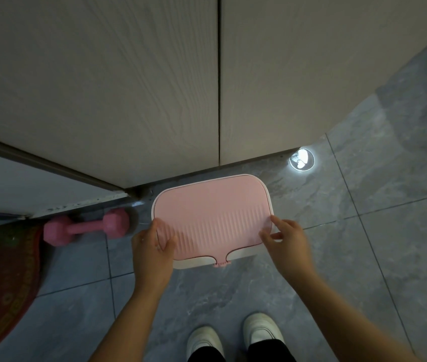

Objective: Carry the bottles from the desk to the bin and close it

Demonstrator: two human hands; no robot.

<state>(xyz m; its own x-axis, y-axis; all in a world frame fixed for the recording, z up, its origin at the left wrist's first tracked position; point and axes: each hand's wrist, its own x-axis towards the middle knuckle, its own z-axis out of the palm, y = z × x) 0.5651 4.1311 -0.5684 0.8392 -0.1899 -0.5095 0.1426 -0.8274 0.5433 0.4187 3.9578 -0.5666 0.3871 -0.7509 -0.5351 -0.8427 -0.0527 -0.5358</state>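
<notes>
A white bin [196,263] stands on the grey tiled floor against a pale wooden cabinet. Its pink ribbed lid [212,215] lies flat over the top, with a small pink tab at the front edge. My left hand [153,248] rests on the lid's near left corner, thumb on top of it. At the near right corner my right hand [284,237] touches the lid with spread fingers. No bottles are in view; the bin's inside is hidden under the lid.
A pink dumbbell [87,227] lies on the floor left of the bin. A red patterned mat [0,278] covers the far left floor. A round bright spot [301,159] glows at the cabinet [155,87] corner. My white shoes [233,338] stand just behind the bin.
</notes>
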